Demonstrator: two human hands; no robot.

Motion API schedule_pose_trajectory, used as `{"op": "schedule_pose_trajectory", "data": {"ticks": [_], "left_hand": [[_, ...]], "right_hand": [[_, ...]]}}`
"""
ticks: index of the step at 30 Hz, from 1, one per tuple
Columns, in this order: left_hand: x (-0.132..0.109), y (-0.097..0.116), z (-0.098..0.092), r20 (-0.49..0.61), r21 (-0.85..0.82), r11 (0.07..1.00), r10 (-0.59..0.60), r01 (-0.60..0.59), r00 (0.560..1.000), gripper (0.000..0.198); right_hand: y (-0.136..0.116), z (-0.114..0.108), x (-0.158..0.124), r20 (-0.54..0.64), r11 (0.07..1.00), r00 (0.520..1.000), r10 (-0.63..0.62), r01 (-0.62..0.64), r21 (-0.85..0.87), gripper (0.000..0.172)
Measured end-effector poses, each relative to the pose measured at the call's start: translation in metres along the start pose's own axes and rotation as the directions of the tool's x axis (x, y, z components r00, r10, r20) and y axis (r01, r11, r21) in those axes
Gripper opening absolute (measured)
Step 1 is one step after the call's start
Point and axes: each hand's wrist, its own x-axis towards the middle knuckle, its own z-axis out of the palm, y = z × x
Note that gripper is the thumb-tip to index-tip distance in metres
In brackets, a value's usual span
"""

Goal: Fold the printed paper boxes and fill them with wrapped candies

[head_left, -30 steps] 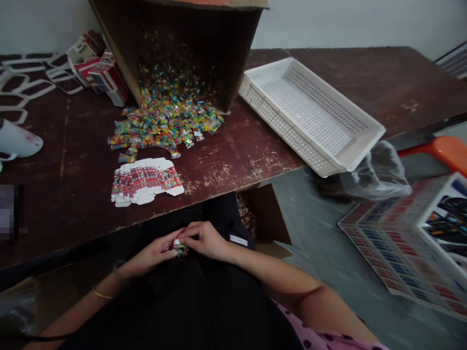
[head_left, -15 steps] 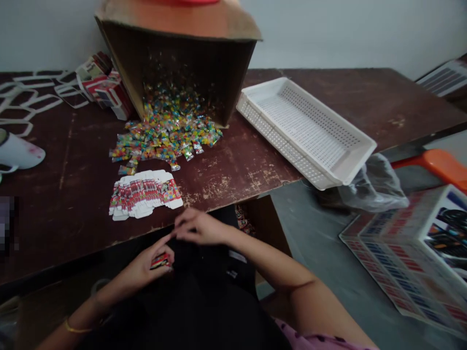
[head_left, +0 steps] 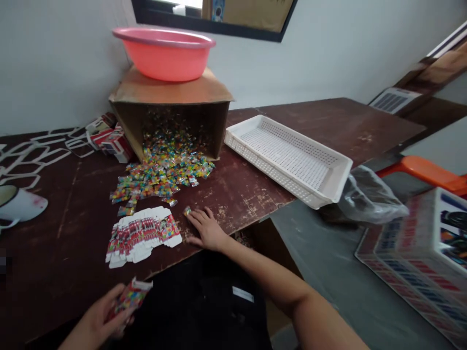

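Holding one printed carton (head_left: pixel 132 294): left hand (head_left: pixel 99 315), fingers closed. Right hand (head_left: pixel 209 230): newly on the worktop (head_left: pixel 241 182), fingers spread, tip at one sachet (head_left: pixel 187 211), now within grasp.

Parted the right hand (head_left: pixel 209 232) from the left hand (head_left: pixel 98 316), going from fingertips close together to well apart. Spread the right fingers on the tabletop (head_left: pixel 251 187), with a small candy packet (head_left: pixel 187 211) newly at their tips. Loosened the left fingers' wrap, exposing more of the red carton (head_left: pixel 130 296), its white-flapped end now jutting past them. Raised the view, bringing the pink basin (head_left: pixel 166 57) beyond the right fingers fully into sight.
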Motion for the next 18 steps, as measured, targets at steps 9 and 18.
{"op": "schedule_pose_trajectory", "data": {"ticks": [9, 18], "left_hand": [[0.043, 0.056, 0.085, 0.162, -0.211, 0.965, 0.189, -0.153, 0.969, 0.051], [0.026, 0.051, 0.081, 0.235, -0.163, 0.964, 0.243, -0.208, 0.941, 0.05]], "right_hand": [[-0.066, -0.031, -0.049, -0.022, 0.737, 0.957, 0.29, -0.208, 0.644, 0.019], [-0.078, -0.054, -0.01, 0.004, 0.896, 1.0, 0.0, -0.001, 0.445, 0.019]]}}
